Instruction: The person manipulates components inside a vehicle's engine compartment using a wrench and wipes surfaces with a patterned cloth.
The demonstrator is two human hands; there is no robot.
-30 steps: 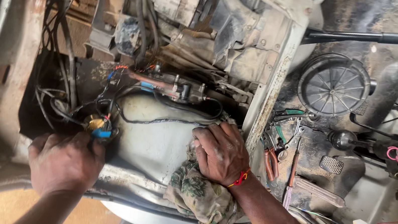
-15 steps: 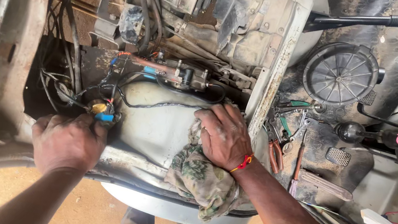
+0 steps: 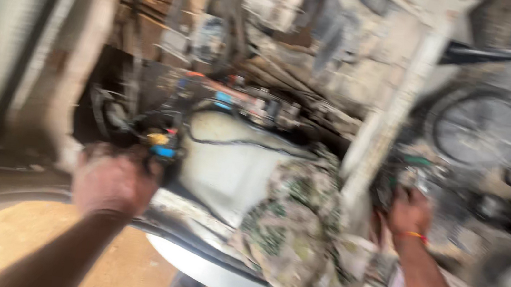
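Now my left grip (image 3: 113, 179) clenches beside the blue connector (image 3: 163, 151); my right grip (image 3: 409, 211), off the patterned rag (image 3: 293, 232), too blurred to tell.

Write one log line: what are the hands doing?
left hand: fist by blue-yellow connector | right hand: at tool clutter, off rag | view: blurred

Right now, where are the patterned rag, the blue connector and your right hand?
Patterned rag (image 3: 296, 233): head view, middle of the crumpled cloth.
Blue connector (image 3: 163, 151): head view, its blue body beside the left hand.
Right hand (image 3: 409, 211): head view, back of the hand, above the wristband.
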